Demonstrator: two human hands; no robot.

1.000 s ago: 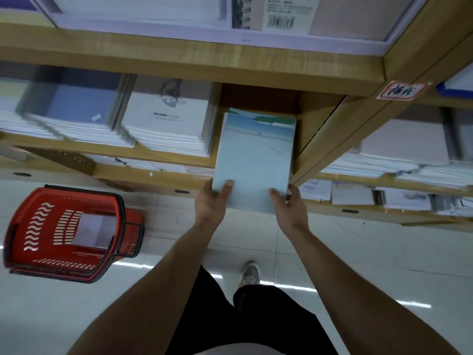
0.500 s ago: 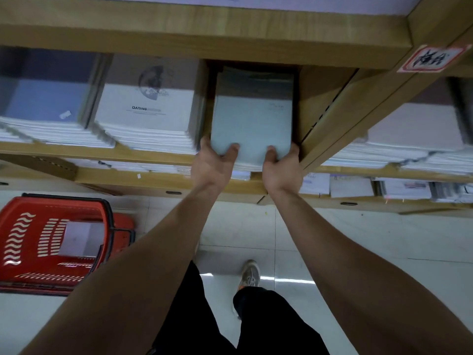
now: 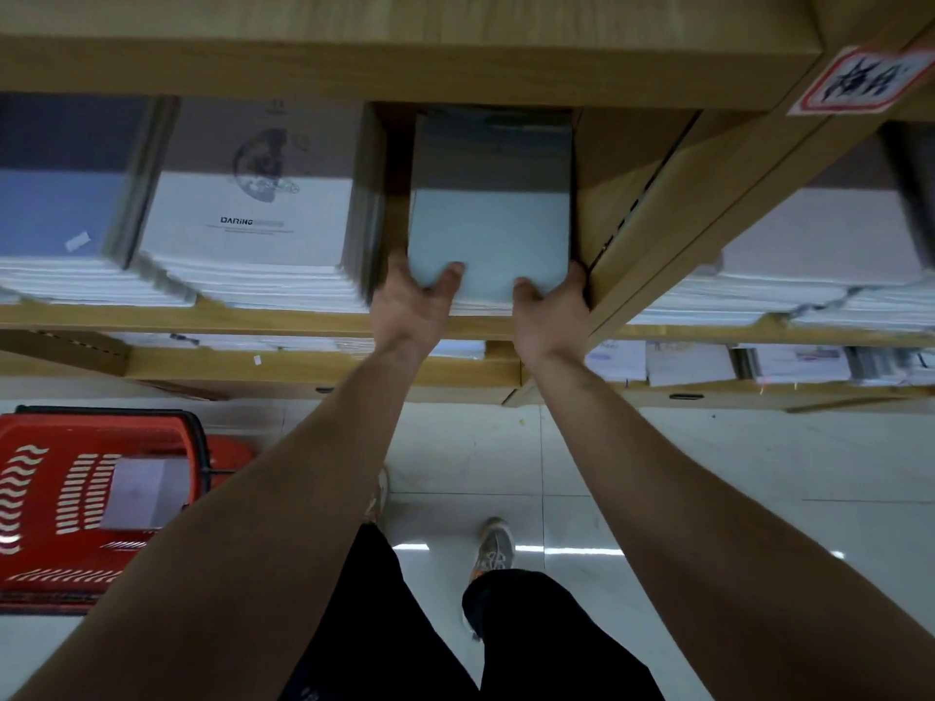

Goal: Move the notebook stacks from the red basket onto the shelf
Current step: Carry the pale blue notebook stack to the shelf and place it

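Wooden shelf [image 3: 253,318] bay at frame centre now holds the stack [image 3: 488,230], left hand [image 3: 410,303] and right hand [image 3: 549,311] pinching its near edge, thumbs on top, while the basket [image 3: 50,594] at lower left seemingly keeps another pale stack [image 3: 136,493].

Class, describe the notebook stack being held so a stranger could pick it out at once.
On the wooden shelf, look in the narrow bay beside the wooden divider. The pale blue-green stack there is gripped by the left hand and right hand. Its neighbour on the left, the DARING stack, is wider and white.
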